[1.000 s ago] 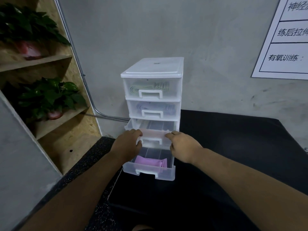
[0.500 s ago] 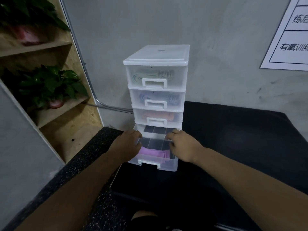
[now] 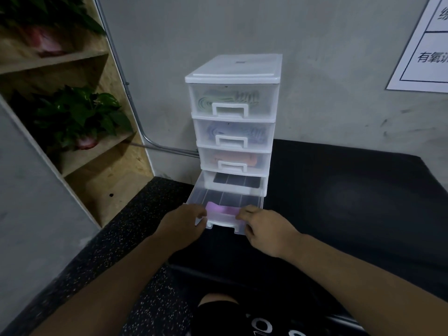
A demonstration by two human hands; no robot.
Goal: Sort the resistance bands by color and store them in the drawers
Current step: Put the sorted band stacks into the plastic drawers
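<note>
At the foot of the white translucent plastic four-drawer tower (image 3: 232, 69), two hands hold the one drawer left open.

Since a second ago the third drawer (image 3: 260, 161) down has gone shut over its folded orange band (image 3: 232, 159), and both hands have dropped to the clear plastic bottom drawer (image 3: 223, 223), which is pulled well out of the tower. The left grip (image 3: 184, 221) curls round its front left corner; the right grip (image 3: 264, 229) pinches its front rim at the right. A soft, flat-folded pink resistance band (image 3: 221, 210) lies inside, just behind the front wall. A greenish band (image 3: 228, 98) and a bluish band (image 3: 235, 132) show through the two upper fronts. By my reckoning the sorting is done and only this drawer wants pushing home.
</note>
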